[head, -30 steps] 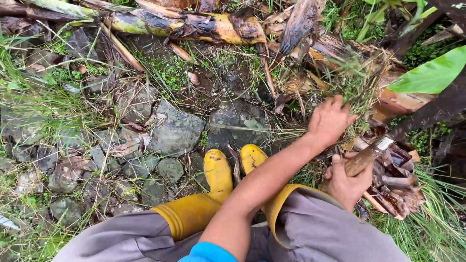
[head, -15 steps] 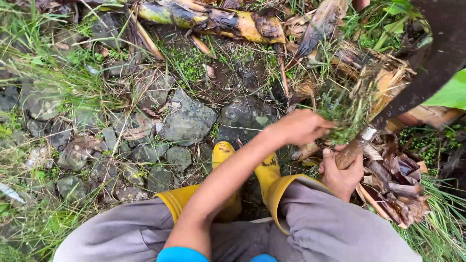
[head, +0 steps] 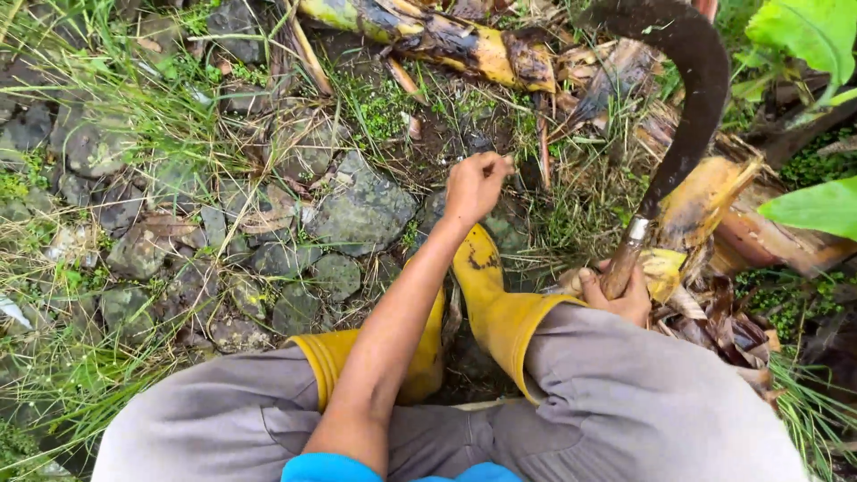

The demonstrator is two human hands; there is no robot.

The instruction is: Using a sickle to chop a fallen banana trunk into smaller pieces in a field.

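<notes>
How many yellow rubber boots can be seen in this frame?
2. One yellow rubber boot points forward below the left hand, beside the right hand holding the sickle. The other boot is mostly hidden behind the left forearm.

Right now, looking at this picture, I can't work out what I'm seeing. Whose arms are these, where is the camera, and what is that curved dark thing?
There is no machine here: a person wears a camera on the head, so you look down over their own body. At the bottom are grey trousers and yellow rubber boots, standing on flat mossy stones with grass and dry leaves between them.

The left hand reaches forward over the ground, its fingers loosely curled; whether it pinches anything is too small to tell. The right hand grips the handle of a sickle, whose dark curved blade rises toward the top of the picture. Beside it stands a clump of brown, peeling banana-like stalks, and a rotting yellow stalk lies across the top.
</notes>
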